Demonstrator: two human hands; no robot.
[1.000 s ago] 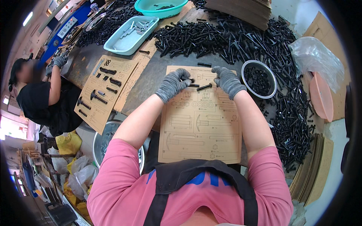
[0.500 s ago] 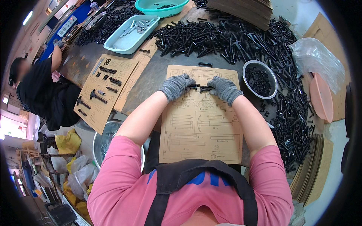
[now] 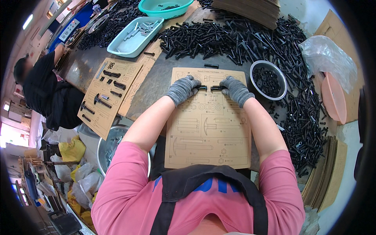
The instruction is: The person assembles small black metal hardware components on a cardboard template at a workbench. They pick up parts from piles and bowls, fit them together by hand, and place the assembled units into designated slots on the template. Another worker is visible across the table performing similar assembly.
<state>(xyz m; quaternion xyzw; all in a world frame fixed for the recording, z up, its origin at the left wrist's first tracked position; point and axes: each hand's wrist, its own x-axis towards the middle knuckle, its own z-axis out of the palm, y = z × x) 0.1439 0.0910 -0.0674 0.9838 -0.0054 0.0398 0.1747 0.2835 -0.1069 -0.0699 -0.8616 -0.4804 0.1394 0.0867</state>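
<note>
A brown cardboard sheet (image 3: 188, 154) printed with outlines of hardware lies in front of me. Over its upper part my left hand (image 3: 183, 91), in a grey knit glove, pinches black bolts (image 3: 201, 88) that point inward. Facing it, my right hand (image 3: 236, 92), gloved alike, is closed on more black bolts (image 3: 216, 88). A small gap separates the two bunches; their exact number is hard to make out. Just beyond the sheet's top edge lies a single black bolt (image 3: 211, 65).
Black bolts (image 3: 203, 39) are heaped at the back and right. A metal bowl (image 3: 285, 94) of black washers stands right. Left are a second sheet with hardware (image 3: 125, 74), a pale tray (image 3: 113, 49), a green basin (image 3: 168, 15) and a co-worker (image 3: 43, 90). Cardboard stacks (image 3: 246, 11) flank the heap.
Both hands stay over the sheet's upper part. The bolts have shifted slightly and now show more clearly, lined up end to end with a gap. The co-worker has leaned a little.
</note>
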